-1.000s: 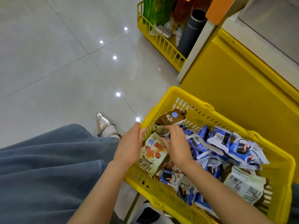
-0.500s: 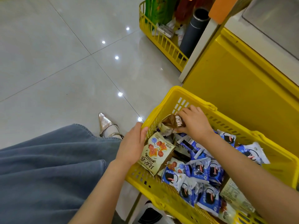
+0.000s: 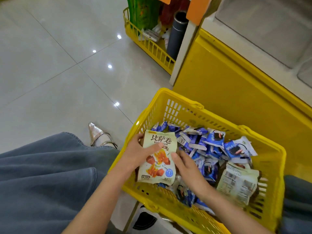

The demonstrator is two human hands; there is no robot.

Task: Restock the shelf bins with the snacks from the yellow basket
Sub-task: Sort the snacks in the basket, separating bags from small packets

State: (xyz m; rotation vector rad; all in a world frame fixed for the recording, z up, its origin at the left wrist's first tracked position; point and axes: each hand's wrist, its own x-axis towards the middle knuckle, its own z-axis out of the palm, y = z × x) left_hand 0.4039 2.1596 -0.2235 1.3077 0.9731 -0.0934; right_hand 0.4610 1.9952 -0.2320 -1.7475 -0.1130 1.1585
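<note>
The yellow basket (image 3: 179, 97) stands in front of me, filled with several blue-and-white snack packs (image 3: 214, 141). My left hand (image 3: 138, 152) grips a cream snack bag (image 3: 157, 166) with red and orange pictures at its upper left, thumb across the front, holding it over the basket's near-left corner. My right hand (image 3: 187, 168) touches the bag's right edge, fingers lying over the packs below. A second cream bag (image 3: 236, 183) lies label-side up at the basket's right end.
A yellow cabinet (image 3: 228, 92) rises just behind the basket, with a grey-white top at upper right. Another yellow wire basket (image 3: 148, 46) with green bags and a dark tube stands further back. Glossy floor tiles spread to the left. My blue skirt and a silver shoe (image 3: 96, 134) are at lower left.
My right hand left the brown pack at the far corner and came back to the cream bag. My left hand now holds that bag higher and facing me. The brown pack is out of sight.
</note>
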